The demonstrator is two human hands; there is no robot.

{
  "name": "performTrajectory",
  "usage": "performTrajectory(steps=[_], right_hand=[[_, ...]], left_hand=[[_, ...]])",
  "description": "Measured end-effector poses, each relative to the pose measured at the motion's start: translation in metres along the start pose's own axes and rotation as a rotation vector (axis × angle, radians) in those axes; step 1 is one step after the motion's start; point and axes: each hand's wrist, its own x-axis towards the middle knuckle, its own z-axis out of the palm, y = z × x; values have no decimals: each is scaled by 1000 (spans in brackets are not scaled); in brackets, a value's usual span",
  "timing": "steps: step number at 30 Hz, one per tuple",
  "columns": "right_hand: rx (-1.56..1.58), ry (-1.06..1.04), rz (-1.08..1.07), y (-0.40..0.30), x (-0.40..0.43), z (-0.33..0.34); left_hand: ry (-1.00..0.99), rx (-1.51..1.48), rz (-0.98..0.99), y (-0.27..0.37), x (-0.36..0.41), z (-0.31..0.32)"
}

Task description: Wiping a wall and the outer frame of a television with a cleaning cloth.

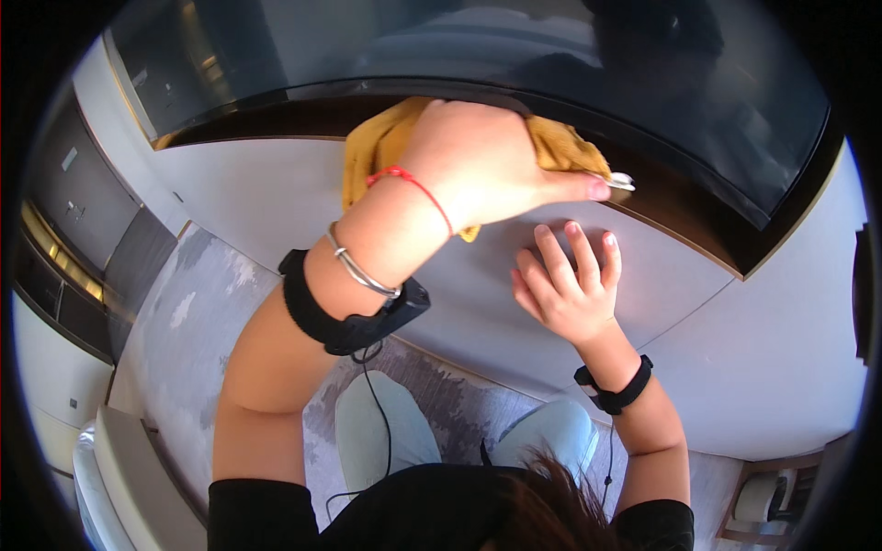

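My left hand grips a mustard-yellow cloth in the dark recess under a wall-mounted screen. The back of the hand faces me and the thumb stretches to the right. Most of the cloth's middle is hidden beneath the hand. Just past the thumb tip shows a small white, shiny object, too little of it visible to name. Lower and to the right, my right hand has its fingers apart, at the pale wall panel; it holds nothing.
The recess has a dark ledge with a thin metallic edge. Black straps with devices circle both forearms, and a thin cable hangs from the left one. Patterned carpet lies below. A toilet-paper roll sits in a niche at lower right.
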Motion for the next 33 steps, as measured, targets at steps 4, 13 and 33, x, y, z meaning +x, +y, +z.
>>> performTrajectory(steps=[4,13,33], right_hand=[[5,18,24,-2,3,-2],[134,-50,-36,7,-3,-5],[645,-254,108,8,-11,9]], left_hand=[[53,-38,82,17,2,3],[51,-132,210,66,10,14],[-57,-126,344,136,30,18]])
